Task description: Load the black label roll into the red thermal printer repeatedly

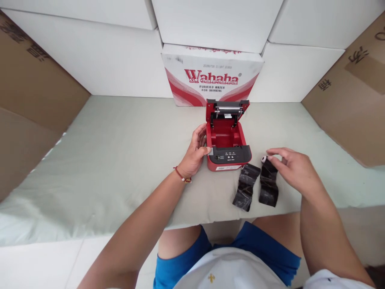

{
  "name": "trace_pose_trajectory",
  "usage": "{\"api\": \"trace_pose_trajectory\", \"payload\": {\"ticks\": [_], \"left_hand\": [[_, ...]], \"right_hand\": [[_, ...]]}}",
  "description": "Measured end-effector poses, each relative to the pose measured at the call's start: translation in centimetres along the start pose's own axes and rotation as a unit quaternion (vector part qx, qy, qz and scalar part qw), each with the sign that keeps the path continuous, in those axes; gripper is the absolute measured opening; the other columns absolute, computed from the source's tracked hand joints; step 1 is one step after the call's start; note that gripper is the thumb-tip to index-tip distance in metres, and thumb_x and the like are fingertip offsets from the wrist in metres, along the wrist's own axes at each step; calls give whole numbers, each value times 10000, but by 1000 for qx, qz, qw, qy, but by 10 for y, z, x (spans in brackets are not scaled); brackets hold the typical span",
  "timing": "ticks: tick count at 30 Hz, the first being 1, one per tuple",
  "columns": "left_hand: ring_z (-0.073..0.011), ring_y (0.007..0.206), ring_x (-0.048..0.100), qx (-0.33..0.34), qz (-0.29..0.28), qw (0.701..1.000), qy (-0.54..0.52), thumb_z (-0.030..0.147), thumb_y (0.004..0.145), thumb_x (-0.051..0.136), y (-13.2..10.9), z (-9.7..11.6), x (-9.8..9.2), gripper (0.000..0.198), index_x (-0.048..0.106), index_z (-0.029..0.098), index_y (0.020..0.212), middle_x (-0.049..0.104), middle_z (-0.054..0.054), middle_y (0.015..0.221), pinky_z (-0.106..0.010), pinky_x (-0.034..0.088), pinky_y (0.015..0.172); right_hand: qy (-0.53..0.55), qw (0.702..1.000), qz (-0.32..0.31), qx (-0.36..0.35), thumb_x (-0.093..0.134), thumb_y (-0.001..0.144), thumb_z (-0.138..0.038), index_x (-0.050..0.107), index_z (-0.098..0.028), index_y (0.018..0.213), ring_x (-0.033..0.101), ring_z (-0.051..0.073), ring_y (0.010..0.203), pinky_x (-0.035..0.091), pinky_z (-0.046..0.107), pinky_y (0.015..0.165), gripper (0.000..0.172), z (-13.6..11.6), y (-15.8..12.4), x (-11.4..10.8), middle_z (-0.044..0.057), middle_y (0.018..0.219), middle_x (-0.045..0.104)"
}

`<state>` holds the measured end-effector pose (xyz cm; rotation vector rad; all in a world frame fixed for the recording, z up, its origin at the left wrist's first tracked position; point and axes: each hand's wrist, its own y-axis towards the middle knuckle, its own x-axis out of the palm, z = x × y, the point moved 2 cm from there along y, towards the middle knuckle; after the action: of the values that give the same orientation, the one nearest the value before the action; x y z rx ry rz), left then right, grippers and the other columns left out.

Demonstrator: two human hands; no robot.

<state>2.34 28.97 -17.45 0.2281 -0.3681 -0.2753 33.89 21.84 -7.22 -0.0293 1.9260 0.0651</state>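
Observation:
A small red printer (229, 156) with a black front panel stands on the cloth, its lid (227, 108) raised and its red inside bare. My left hand (197, 150) grips the printer's left side, thumb on the front corner and fingers along the wall. To the right, my right hand (290, 166) pinches the upper end of a small roll of black film (268, 182), whose pale core shows at the fingertips. The film's loose length lies on the cloth towards me. Beside it, nearer the printer, rests a second black film strip (246, 186), untouched.
Pale green cloth (120, 160) covers the surface, its front edge close to my lap. Behind the printer stands a white and red Wahaha water carton (212, 76) against stacked white boxes (210, 20). Brown cardboard boxes flank the left (36, 92) and right (351, 100).

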Motion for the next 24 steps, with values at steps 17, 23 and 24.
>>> {"api": "trace_pose_trajectory", "payload": {"ticks": [17,23,24], "left_hand": [[-342,1685,327,6,2,1000,5,590,782,878,1,-3,1,933,441,394,1582,408,-61,1777,-555,285,1386],[-339,1679,333,7,0,1000,8,596,791,863,2,-4,2,934,423,393,1590,401,-62,1779,-554,297,1381],[-338,1674,341,5,1,1000,7,590,790,863,2,-4,2,932,424,392,1588,403,-63,1777,-552,299,1381]], "right_hand": [[-208,973,-103,-21,592,947,-250,826,-279,1207,755,276,925,483,352,666,351,21,20,10,96,1151,826],[-251,968,-22,10,604,934,-279,836,-296,1166,754,318,873,444,391,598,328,6,34,-22,108,1188,823],[-243,970,-25,-2,606,936,-275,832,-298,1176,761,326,905,454,393,606,331,-4,36,-23,100,1218,822]]}}
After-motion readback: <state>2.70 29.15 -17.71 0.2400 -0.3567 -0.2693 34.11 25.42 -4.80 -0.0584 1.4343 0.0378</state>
